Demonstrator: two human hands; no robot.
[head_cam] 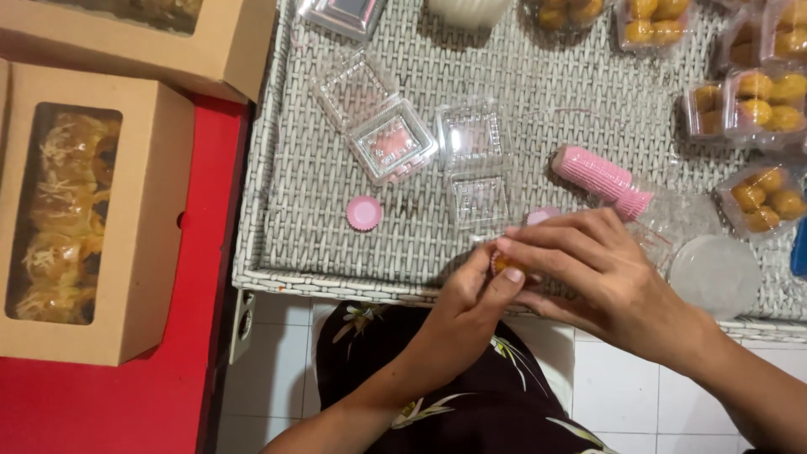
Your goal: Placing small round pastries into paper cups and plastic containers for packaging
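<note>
Both hands, left (471,307) and right (588,269), pinch one small orange pastry (507,266) at the table's (294,210) near edge (open clear containers (475,168) just beyond).

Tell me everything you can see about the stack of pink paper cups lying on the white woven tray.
The stack of pink paper cups is a long roll of many fluted baking cups nested tightly together. It looks like thin pleated paper, bright pink. It lies on its side on the white woven tray, slanting from upper left down to lower right. Its lower end sits partly inside crumpled clear plastic wrap. No hand touches it; the right hand is just below it. A single pink cup lies apart, to the left.
</note>
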